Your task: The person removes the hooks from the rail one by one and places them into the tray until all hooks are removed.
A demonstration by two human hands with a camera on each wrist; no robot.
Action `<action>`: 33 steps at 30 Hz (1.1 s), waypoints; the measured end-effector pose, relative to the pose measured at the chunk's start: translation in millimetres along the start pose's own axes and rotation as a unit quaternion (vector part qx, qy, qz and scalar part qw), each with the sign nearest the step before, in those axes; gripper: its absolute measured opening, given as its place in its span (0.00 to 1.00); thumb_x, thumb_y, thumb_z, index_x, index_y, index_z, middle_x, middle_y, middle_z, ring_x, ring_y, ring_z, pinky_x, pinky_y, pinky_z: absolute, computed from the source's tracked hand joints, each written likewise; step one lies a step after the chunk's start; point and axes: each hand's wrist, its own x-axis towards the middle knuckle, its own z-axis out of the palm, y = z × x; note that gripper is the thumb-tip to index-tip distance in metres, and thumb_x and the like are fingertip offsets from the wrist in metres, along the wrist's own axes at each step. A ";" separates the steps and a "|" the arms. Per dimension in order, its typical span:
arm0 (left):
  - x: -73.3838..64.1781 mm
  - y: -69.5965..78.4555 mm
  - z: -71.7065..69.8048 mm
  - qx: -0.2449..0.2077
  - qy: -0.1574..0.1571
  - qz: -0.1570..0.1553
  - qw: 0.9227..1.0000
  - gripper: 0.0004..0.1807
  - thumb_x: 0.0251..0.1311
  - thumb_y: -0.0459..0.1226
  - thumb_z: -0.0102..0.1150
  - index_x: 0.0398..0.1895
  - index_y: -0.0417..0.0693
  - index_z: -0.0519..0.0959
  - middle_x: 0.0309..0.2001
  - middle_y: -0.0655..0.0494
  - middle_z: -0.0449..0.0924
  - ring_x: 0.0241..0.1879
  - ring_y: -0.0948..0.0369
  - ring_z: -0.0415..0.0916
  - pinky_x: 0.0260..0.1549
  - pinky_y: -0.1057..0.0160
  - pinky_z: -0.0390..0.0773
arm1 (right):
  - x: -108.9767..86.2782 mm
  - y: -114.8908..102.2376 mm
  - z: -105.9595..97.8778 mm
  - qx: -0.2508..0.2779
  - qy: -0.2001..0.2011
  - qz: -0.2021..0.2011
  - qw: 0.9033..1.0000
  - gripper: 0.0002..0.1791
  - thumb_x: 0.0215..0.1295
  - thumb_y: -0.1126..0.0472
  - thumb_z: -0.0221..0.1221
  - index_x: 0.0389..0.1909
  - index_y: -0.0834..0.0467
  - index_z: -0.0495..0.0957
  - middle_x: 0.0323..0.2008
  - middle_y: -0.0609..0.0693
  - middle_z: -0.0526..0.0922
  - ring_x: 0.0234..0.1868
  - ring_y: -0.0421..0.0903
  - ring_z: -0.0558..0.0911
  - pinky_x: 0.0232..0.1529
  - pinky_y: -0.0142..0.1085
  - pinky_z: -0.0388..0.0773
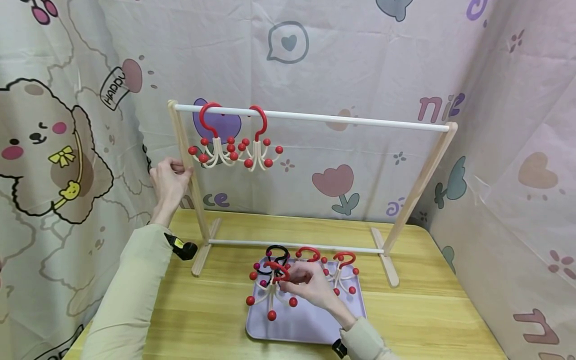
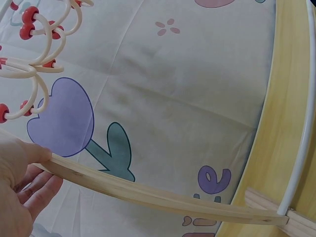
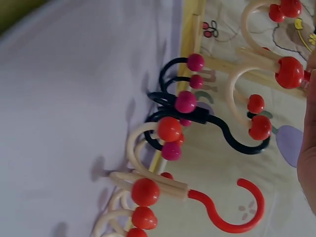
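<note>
My left hand pinches the left wooden post of a small clothes rack at mid-height; the left wrist view shows thumb and fingers on either side of the post. Over the purple tray, my right hand holds a cream multi-prong hanger by its red hook, prongs with red balls pointing down. In the right wrist view this hanger is partly cut off. A black hanger with magenta balls and two red-hooked hangers stand on the tray.
Two red-hooked hangers hang side by side at the left of the white top rail. A lower white bar joins the rack's feet behind the tray. Printed curtains enclose the wooden table.
</note>
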 end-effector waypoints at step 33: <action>0.0 0.5 0.3 -0.003 -0.005 -0.005 1.000 0.14 0.64 0.35 0.61 0.45 0.30 0.81 0.42 0.33 0.84 0.46 0.44 0.77 0.44 0.62 0.66 | -15.0 36.1 16.5 -0.040 -0.018 0.090 0.995 0.04 0.56 0.72 0.69 0.30 0.69 0.82 0.29 0.66 0.87 0.27 0.30 0.83 0.30 0.29 0.83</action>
